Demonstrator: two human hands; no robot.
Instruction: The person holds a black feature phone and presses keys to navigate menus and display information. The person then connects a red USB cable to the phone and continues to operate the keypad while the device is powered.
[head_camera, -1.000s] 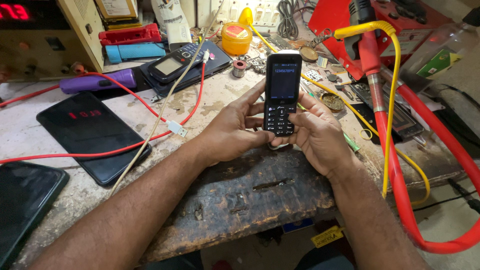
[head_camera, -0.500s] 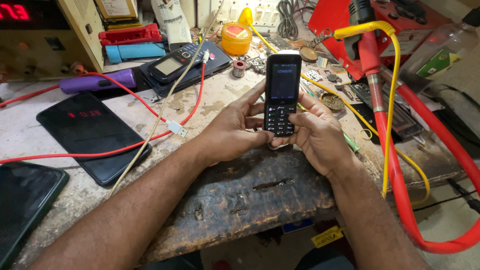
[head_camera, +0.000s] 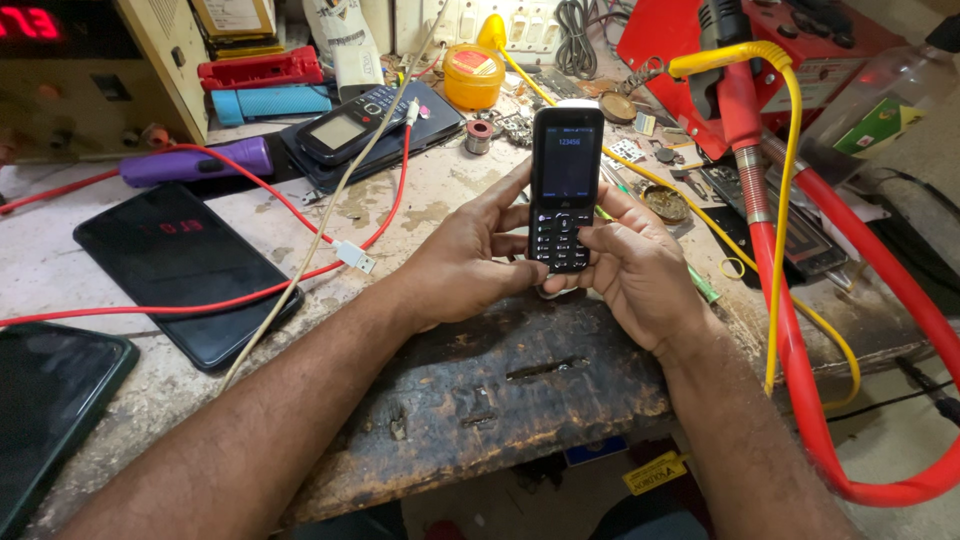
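Both my hands hold a black keypad phone (head_camera: 565, 170) upright over the worn workbench (head_camera: 420, 210). Its small screen is lit and shows a row of digits. My left hand (head_camera: 470, 255) wraps the phone's left side, thumb lying on the keypad. My right hand (head_camera: 630, 270) cups the right side and lower end, its thumb also on the keys. The phone's lower edge is hidden behind my fingers.
A black smartphone (head_camera: 185, 270) lies at left, crossed by red wire (head_camera: 250, 295) and a white cable (head_camera: 350, 255). Another dark phone (head_camera: 50, 400) sits bottom left. A second keypad phone (head_camera: 345, 125), yellow tin (head_camera: 472, 75), purple tool (head_camera: 195, 162) and red hose (head_camera: 800, 340) surround the spot.
The phone's screen, dim before, is now lit with digits showing. My hands and the phone stay in nearly the same place.
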